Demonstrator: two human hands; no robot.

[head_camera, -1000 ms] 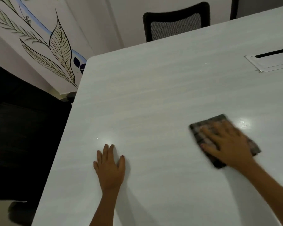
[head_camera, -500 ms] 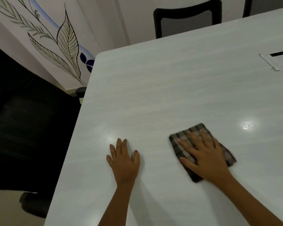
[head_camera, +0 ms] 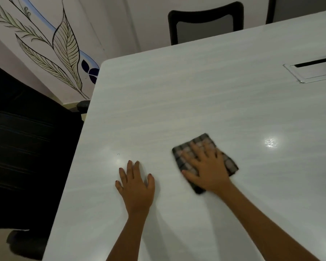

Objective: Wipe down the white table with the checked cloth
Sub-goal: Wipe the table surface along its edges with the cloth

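Pressing flat with spread fingers, the right hand [head_camera: 207, 170] was laid on the checked cloth [head_camera: 199, 147], well in from the white table's [head_camera: 196, 91] left edge. The left hand [head_camera: 136, 185] was laid flat, holding nothing.

Overall light: dim and greyish on my feed; the white table [head_camera: 196, 100] reads as dull grey-green.
Glare: I see one small bright spot [head_camera: 270, 142] right of the checked cloth [head_camera: 205, 141], and a fainter sheen above the left hand [head_camera: 136, 183].
Shadows: soft and faint beside both forearms.
Blur: the cloth and the right hand [head_camera: 207, 172] are smeared.
Edges: the table's lines bow; the dark chair [head_camera: 26, 147] on the left is nearly black.
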